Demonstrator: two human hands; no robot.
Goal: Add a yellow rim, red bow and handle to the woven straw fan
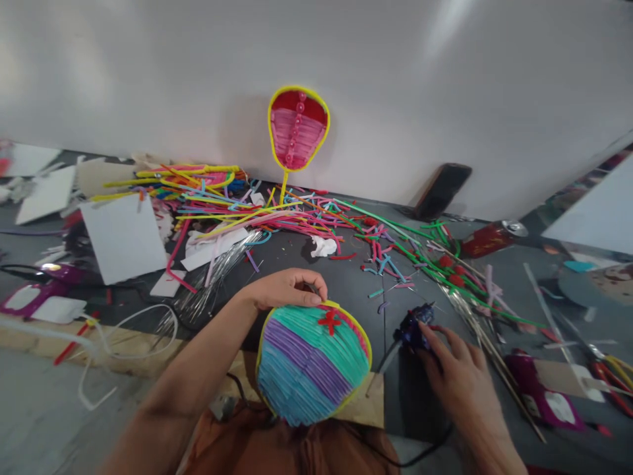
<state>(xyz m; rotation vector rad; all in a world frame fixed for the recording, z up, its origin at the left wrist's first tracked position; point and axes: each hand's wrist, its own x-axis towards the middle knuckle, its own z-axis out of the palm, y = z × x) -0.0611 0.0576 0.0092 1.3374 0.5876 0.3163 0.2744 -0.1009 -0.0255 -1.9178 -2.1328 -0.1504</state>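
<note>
- Nearest you, a rounded panel of teal, purple and blue fuzzy strips (314, 369) tilts over the front edge of the table (291, 256); its face looks filled, a red flower-shaped piece (329, 322) in place, but no yellow rim shows along the bottom, and its back is hidden.
- Your left hand (283, 289) pinches its top edge.
- Your right hand (459, 373) curls its fingers against a shiny dark-blue object (414, 328), blurred; grip or touch, you cannot tell.
- Beyond, a yellow-rimmed pink-and-red paddle (299, 125) stands seemingly finished, its base lost among multicoloured fuzzy stems (316, 221).
</note>
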